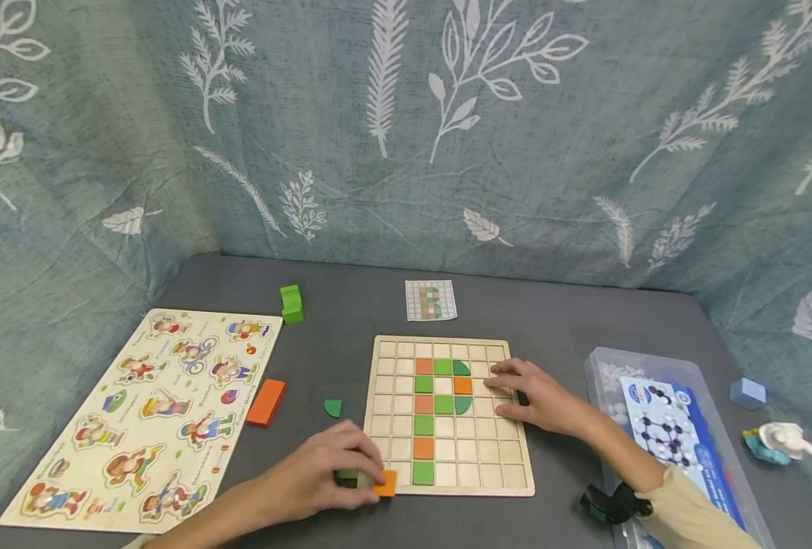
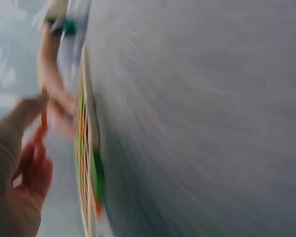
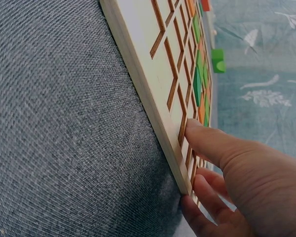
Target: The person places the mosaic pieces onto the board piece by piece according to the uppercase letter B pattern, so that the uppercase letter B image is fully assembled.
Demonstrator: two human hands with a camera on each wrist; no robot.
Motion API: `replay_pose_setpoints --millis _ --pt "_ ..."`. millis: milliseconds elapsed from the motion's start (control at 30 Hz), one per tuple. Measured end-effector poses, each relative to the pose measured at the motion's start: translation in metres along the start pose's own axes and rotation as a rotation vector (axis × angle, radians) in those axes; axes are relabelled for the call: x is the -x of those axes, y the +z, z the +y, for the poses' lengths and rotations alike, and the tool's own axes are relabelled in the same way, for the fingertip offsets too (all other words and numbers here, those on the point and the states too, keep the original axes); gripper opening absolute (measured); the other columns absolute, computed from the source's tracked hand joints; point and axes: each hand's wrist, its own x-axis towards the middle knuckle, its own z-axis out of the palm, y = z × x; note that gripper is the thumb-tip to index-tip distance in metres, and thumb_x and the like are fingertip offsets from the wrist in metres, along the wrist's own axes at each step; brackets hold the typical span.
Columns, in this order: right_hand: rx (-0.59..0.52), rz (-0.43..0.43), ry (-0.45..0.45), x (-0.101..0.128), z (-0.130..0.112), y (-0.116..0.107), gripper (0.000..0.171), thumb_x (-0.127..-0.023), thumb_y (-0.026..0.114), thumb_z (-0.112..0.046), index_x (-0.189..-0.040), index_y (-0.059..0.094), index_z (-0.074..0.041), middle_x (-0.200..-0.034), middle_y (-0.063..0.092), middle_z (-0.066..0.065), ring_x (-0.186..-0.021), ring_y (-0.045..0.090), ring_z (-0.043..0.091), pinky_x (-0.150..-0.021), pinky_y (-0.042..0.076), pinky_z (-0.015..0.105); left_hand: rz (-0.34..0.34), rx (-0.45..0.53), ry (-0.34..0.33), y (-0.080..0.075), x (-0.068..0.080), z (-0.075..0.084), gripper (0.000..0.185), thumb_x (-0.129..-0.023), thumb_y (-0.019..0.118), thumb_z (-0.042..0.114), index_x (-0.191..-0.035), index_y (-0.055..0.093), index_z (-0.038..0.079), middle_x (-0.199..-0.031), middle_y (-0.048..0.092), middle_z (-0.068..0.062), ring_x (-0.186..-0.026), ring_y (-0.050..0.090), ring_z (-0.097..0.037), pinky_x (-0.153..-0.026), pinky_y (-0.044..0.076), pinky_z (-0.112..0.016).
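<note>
My left hand [image 1: 340,467] pinches an orange square tile [image 1: 386,483] between thumb and fingers, over the near left corner of a wooden grid board [image 1: 477,476]. In the left wrist view the tile [image 2: 44,116] appears edge-on and blurred. My right hand [image 1: 539,396] rests on the board's right edge, its fingers spread over the outer cells; the right wrist view shows the thumb [image 3: 207,140] on the grid. Green and orange squares and two green quarter-circles [image 1: 463,405] sit in the board's cells. Partly hidden by the left hand is a green piece [image 1: 346,474].
Behind the board lies a pattern card [image 1: 431,300]. Left are a picture puzzle [image 1: 124,450], an orange block [image 1: 265,402], a green block [image 1: 292,304] and a loose green quarter-circle [image 1: 333,408]. Right are a plastic box [image 1: 666,435], a blue block [image 1: 748,393] and a figurine [image 1: 779,442].
</note>
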Motion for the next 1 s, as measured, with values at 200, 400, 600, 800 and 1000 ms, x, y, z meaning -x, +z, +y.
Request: replay_pose_setpoints --millis 200,400,600,800,1000 --pt "-0.01 -0.014 -0.007 -0.003 -0.002 0.003 0.042 -0.091 0.068 -0.023 -0.13 0.062 -0.008 -0.135 0.053 0.016 -0.123 0.051 0.036 -0.096 0.046 0.051 -0.087 -0.136 -0.078 0.037 -0.039 -0.002 0.01 -0.084 0.077 0.024 -0.091 0.075 0.019 -0.093 0.065 0.009 -0.089 0.052 -0.004 -0.079 0.045 -0.012" --pt "-0.008 0.003 -0.018 -0.005 -0.004 0.003 0.041 -0.089 0.07 -0.02 -0.128 0.063 -0.006 -0.133 0.055 0.017 -0.121 0.052 0.036 -0.095 0.046 0.05 -0.148 -0.248 -0.099 0.049 -0.052 0.001 0.007 -0.084 0.076 0.023 -0.09 0.076 0.018 -0.091 0.065 0.008 -0.088 0.051 -0.005 -0.077 0.043 -0.01" --pt "0.007 0.003 -0.02 -0.003 -0.004 0.0 0.041 -0.09 0.069 -0.02 -0.128 0.063 -0.006 -0.133 0.055 0.017 -0.121 0.052 0.035 -0.095 0.046 0.05 -0.191 -0.245 -0.164 0.051 -0.057 0.005 0.008 -0.086 0.074 0.024 -0.091 0.076 0.018 -0.092 0.065 0.008 -0.09 0.051 -0.006 -0.077 0.043 -0.011" --pt "0.007 0.005 -0.01 -0.002 -0.002 -0.002 0.041 -0.09 0.068 -0.021 -0.129 0.063 -0.007 -0.134 0.054 0.016 -0.122 0.052 0.035 -0.095 0.046 0.051 -0.226 -0.277 -0.188 0.052 -0.062 0.006 0.01 -0.087 0.073 0.026 -0.093 0.077 0.019 -0.093 0.063 0.008 -0.09 0.049 -0.006 -0.075 0.041 -0.01" --pt "0.01 0.004 -0.007 -0.001 -0.004 -0.004 0.041 -0.091 0.068 -0.022 -0.129 0.063 -0.007 -0.133 0.055 0.016 -0.122 0.052 0.035 -0.095 0.046 0.051 -0.254 -0.243 -0.233 0.045 -0.061 0.009 0.013 -0.091 0.068 0.028 -0.099 0.076 0.021 -0.1 0.062 0.008 -0.096 0.049 -0.006 -0.078 0.044 -0.014"
